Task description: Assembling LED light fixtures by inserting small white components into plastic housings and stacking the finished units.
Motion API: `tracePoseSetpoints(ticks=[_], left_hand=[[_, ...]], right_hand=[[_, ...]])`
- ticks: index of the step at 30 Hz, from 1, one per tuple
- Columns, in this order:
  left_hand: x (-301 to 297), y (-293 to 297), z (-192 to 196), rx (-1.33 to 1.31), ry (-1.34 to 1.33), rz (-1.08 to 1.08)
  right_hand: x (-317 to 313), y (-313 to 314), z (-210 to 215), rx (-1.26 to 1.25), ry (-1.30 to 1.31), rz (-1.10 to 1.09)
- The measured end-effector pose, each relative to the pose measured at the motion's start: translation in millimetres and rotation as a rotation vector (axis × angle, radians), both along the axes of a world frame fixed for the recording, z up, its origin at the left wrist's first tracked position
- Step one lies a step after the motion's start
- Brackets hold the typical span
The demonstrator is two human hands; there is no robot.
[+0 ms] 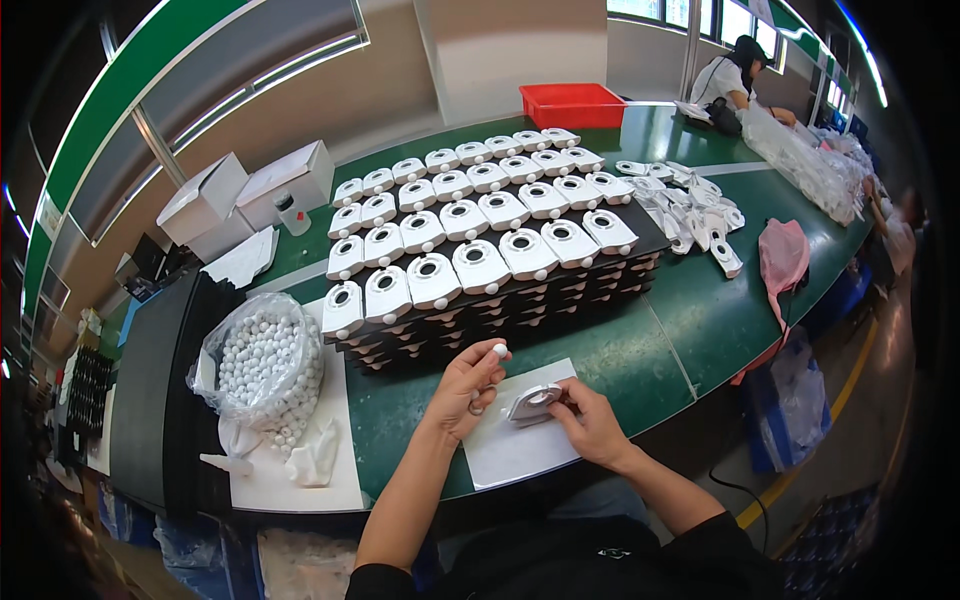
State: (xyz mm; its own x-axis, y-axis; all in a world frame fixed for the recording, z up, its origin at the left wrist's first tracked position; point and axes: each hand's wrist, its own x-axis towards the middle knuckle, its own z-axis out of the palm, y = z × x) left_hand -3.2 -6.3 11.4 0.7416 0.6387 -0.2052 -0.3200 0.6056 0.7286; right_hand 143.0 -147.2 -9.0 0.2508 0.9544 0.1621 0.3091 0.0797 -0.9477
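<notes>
My left hand (468, 385) pinches a small white ball (499, 350); my right hand (588, 420) grips the white housing (532, 403) on the paper sheet (515, 440). The ball (smooth, tiny) could slip and roll off the green table (690, 320).

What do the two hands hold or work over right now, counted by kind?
white ball, pinched in the left hand: 1
white housing, held by the right hand: 1
paper sheet under both hands: 1
Total: 3
</notes>
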Motion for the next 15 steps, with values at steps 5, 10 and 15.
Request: tracePoseSetpoints(ticks=[5,10,15], left_hand=[[0.3,0.8,-1.3,0.011,-0.003,-0.005],[0.7,0.8,0.7,0.01,-0.041,-0.012],[2.4,1.1,0.5,-0.005,-0.026,-0.023]], right_hand=[[2.1,-0.1,-4.4,0.03,-0.068,-0.068],[1.2,0.1,0.8,0.086,-0.144,-0.075],[-3.1,0.5,8.1,0.188,-0.433,-0.04]])
